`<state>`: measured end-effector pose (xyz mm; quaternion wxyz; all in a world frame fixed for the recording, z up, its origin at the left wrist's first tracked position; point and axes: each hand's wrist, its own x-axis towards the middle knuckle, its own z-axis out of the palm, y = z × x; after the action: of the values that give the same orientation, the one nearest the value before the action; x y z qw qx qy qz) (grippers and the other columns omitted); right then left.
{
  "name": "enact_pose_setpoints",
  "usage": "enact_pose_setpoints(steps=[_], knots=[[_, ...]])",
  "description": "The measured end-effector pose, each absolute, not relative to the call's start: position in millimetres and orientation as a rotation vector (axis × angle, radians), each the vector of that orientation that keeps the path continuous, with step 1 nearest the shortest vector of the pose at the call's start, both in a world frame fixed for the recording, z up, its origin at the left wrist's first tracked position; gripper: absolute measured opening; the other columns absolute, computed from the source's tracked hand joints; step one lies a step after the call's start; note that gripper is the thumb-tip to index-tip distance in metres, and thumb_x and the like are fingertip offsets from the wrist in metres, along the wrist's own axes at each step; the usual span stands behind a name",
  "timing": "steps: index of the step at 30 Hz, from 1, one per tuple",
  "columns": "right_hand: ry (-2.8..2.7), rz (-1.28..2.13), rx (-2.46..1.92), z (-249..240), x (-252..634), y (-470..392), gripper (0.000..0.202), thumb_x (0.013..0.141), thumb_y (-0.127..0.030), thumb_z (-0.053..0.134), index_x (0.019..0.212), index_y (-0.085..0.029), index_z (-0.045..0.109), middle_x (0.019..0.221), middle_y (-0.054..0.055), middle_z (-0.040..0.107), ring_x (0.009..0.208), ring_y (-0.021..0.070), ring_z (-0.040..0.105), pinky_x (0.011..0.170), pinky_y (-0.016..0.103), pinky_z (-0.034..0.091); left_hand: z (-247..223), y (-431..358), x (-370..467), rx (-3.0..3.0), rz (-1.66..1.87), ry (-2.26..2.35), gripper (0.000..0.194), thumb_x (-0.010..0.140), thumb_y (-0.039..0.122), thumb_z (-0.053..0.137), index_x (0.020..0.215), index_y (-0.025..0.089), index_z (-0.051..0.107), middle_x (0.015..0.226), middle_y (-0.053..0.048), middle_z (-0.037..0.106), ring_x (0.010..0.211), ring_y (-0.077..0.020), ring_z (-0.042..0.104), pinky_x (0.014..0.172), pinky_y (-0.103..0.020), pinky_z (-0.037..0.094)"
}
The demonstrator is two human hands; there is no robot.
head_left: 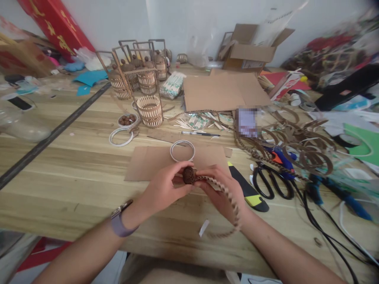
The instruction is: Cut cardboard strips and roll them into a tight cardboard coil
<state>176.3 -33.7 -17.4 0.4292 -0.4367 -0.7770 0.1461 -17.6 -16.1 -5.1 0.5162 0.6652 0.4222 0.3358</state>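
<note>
My left hand (164, 189) pinches a dark brown, rough round nut (188, 176) between thumb and fingers. At the nut's right side, my right hand (223, 191) grips the end of a braided brown cord (233, 203). The cord's free length arcs over my right hand and hangs toward the table's front edge. Both hands are just above a flat cardboard piece (145, 163). A white ring (182, 151), resembling a tape roll, lies on the cardboard just beyond my fingers. Whether nut and cord are joined, I cannot tell.
Small slatted baskets (149, 112) with tall handles stand at the back left, near a bowl of nuts (127, 120). On the right lie black-handled scissors (272, 181), a glue gun (281, 159), a yellow-black tool (248, 189), brown strips (310, 150) and cables (319, 225).
</note>
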Motion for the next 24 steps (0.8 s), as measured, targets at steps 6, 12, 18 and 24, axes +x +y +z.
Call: enact_pose_setpoints(steps=[6,12,18,24], knots=[[-1.994,0.419,-1.017,-20,178,-34,0.016,0.093,-0.015,0.057,0.100,-0.022,0.069,0.083,0.003,0.071,0.075,0.0156,0.070,0.063,0.024,0.054,-7,-15,-19,1.648,0.776,1.028,0.042,0.079,0.029,0.071,0.119,0.018,0.061,0.106,-0.007,0.072,0.095,-0.0208,0.069,0.088,-0.034,0.057],[-2.127,0.226,-1.118,-14,189,-15,0.017,0.094,-0.018,0.055,0.107,-0.019,0.067,0.089,0.007,0.070,0.081,0.0205,0.066,0.069,0.032,0.053,2,-6,-28,1.663,0.829,1.172,0.038,0.081,0.029,0.069,0.116,0.019,0.063,0.105,-0.006,0.072,0.098,-0.0214,0.068,0.088,-0.034,0.056],[-2.349,0.067,-1.380,-10,172,16,0.021,0.087,-0.022,0.064,0.108,-0.019,0.070,0.112,0.013,0.066,0.101,0.0298,0.057,0.084,0.044,0.045,11,1,-37,1.641,0.893,1.150,0.036,0.083,0.029,0.068,0.117,0.020,0.063,0.110,-0.006,0.070,0.102,-0.0210,0.066,0.091,-0.034,0.056],[-2.479,0.152,-1.429,-8,153,30,0.020,0.091,-0.019,0.059,0.106,-0.024,0.071,0.124,0.011,0.062,0.113,0.0306,0.049,0.086,0.043,0.040,1,3,-42,1.871,0.786,1.074,0.036,0.081,0.032,0.068,0.114,0.019,0.065,0.141,-0.014,0.052,0.114,-0.0264,0.063,0.092,-0.039,0.056]])
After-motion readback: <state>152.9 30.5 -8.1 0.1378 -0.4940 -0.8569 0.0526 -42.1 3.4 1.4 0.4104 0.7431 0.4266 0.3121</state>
